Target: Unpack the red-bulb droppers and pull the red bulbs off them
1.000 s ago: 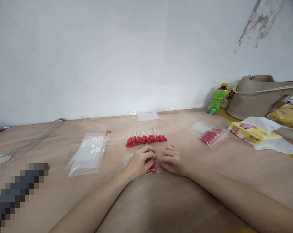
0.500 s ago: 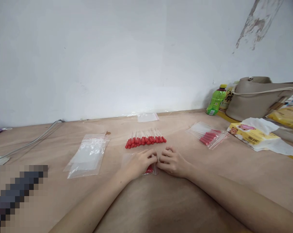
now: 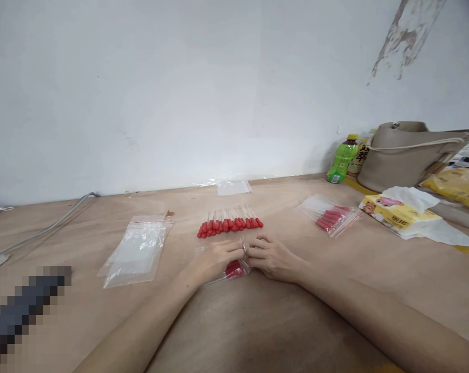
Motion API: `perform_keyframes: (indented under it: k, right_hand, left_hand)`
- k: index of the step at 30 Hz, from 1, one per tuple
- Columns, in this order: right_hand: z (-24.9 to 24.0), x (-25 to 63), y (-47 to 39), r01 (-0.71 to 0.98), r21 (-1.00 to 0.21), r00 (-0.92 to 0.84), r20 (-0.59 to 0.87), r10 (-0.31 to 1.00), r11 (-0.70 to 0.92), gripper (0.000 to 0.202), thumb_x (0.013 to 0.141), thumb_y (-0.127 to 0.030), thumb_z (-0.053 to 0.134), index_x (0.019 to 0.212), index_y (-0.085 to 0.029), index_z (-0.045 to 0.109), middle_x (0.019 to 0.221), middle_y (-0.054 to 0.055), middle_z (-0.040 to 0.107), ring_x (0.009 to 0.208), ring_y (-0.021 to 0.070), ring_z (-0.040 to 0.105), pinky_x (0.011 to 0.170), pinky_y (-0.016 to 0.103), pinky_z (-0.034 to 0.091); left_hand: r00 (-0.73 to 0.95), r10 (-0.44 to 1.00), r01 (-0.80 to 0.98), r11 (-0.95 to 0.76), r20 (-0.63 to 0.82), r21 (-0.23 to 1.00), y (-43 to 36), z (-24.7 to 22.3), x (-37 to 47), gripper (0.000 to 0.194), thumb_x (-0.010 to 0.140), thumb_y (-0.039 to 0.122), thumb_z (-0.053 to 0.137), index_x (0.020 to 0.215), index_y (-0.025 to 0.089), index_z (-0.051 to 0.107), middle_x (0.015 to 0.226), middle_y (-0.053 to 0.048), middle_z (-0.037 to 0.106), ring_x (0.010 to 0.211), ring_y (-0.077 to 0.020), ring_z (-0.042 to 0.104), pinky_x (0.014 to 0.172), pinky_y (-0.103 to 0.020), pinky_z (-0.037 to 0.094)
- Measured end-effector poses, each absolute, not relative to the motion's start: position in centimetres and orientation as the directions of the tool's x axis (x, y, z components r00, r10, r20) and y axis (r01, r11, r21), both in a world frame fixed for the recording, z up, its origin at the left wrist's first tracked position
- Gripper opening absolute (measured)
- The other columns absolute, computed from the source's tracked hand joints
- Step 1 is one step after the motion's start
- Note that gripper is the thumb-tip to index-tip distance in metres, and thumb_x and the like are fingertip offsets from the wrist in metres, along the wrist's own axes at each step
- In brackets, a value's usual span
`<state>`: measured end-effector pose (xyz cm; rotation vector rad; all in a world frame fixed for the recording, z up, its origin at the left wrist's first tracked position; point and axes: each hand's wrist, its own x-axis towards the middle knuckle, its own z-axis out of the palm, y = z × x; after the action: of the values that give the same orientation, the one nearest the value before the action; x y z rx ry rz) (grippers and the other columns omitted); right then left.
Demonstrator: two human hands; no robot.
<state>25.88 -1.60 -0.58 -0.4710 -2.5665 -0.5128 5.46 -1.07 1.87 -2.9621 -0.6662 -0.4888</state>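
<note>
On the bench (image 3: 277,326), taking the stick row (image 3: 230,225) as ref., we've flat bags (image 3: 139,248) to its L & the filled bag (image 3: 243,268) on its near side. The bag lies under our L hand (image 3: 221,255), the nearer; R hand (image 3: 271,258) meets its R end. Fingers together there: L seemingly clamped on the bag, R's grip we can't tell. Long axis approx. parallel to row; red tips (image 3: 232,269) end points R.
</note>
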Motion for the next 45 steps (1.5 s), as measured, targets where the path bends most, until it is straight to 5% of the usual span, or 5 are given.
perform_keyframes:
  k: [12,18,24,33,45]
  right_hand:
    - [0.3,25.8,-2.6,0.541,-0.471,-0.566,0.409,0.716,0.697,0.027,0.090,-0.025,0.035,0.080,-0.019,0.059,0.074,0.001,0.060,0.075,0.0133,0.049,0.072,0.027,0.035]
    - [-0.1,24.6,-2.3,0.552,-0.493,-0.553,0.387,0.738,0.672,0.013,0.083,-0.024,0.049,0.074,-0.017,0.058,0.070,-0.001,0.060,0.068,0.0122,0.050,0.070,0.027,0.033]
    - [0.0,24.6,-2.3,0.576,-0.551,-0.533,0.306,0.788,0.604,0.015,0.081,-0.030,0.052,0.086,-0.019,0.061,0.082,0.003,0.059,0.080,0.0161,0.049,0.073,0.030,0.035]
    - [-1.3,24.2,-2.2,0.171,-0.937,-0.496,0.186,0.848,0.305,0.026,0.076,-0.032,0.058,0.095,-0.017,0.050,0.085,0.002,0.061,0.076,0.0137,0.057,0.067,0.027,0.045]
    - [-1.5,24.3,-1.6,0.086,-0.962,-0.399,0.206,0.893,0.261,0.027,0.075,-0.041,0.057,0.088,-0.017,0.053,0.076,0.001,0.061,0.066,0.0114,0.055,0.060,0.024,0.044]
  left_hand:
    - [0.857,0.342,0.431,-0.886,0.387,-0.172,-1.9,4.7,4.4,0.028,0.092,0.017,0.027,0.100,0.017,0.054,0.109,-0.007,0.058,0.096,-0.0169,0.057,0.076,-0.028,0.048]
    - [0.734,0.567,0.538,-0.821,0.374,0.191,-3.6,2.8,4.5,0.026,0.089,0.022,0.037,0.113,0.020,0.046,0.114,-0.007,0.054,0.104,-0.0175,0.052,0.088,-0.032,0.044]
    - [0.621,0.760,0.621,-0.628,0.194,0.469,-5.3,1.1,2.3,0.059,0.083,0.036,0.049,0.133,0.022,0.020,0.133,-0.010,0.039,0.120,-0.0229,0.040,0.098,-0.041,0.036]
    - [0.601,0.775,0.590,-0.596,0.197,0.545,-4.6,0.5,3.2,0.063,0.082,0.035,0.051,0.135,0.024,0.019,0.135,-0.008,0.038,0.121,-0.0230,0.039,0.099,-0.040,0.035]
    - [0.592,0.792,0.616,-0.565,0.152,0.549,-4.7,0.6,3.0,0.063,0.083,0.040,0.048,0.136,0.023,0.018,0.138,-0.008,0.034,0.123,-0.0225,0.037,0.100,-0.041,0.033]
